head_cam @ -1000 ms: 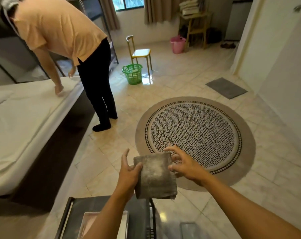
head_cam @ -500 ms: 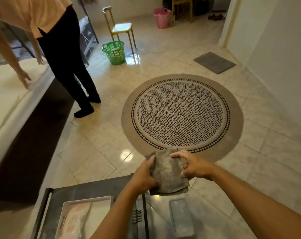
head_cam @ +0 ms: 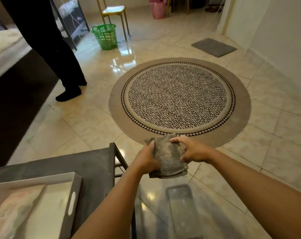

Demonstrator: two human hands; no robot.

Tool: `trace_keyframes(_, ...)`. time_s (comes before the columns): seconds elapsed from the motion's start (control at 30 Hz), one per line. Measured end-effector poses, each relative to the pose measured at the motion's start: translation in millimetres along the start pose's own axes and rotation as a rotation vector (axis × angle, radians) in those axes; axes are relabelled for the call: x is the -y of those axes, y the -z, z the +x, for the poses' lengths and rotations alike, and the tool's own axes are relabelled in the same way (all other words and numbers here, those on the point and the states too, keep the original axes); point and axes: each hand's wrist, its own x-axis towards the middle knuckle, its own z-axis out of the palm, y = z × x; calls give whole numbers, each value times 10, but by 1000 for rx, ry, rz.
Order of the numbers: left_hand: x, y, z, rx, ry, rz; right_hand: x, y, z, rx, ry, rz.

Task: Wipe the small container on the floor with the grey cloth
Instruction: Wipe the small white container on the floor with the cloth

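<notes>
Both hands' grip closed round grey cloth [head_cam: 167, 156].

Both bare forearms reach forward from the near edge and converge toward the middle. The left hand [head_cam: 147, 159] is knuckles-up, its fingers curled and closed on the left edge of the grey cloth [head_cam: 167, 157], thumb lying along the top. The right hand [head_cam: 192, 150] comes in from the right with the wrist slightly bent, fingertips clamped over the cloth's far right corner, thumb tucked beneath.
</notes>
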Motion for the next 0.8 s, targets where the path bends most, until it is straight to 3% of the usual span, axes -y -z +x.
trace_keyframes(0.27,407,-522,-5,-103,-27,71,-402,-441,-108,-101,103,-113)
trace_keyframes(0.6,162,-1027,-1755,-215,-148,76,-159,-939,-1721,-168,197,-197)
trace_keyframes(0.8,151,-1326,-2345,-246,-179,85,-163,-1278,-2374,-254,228,-326)
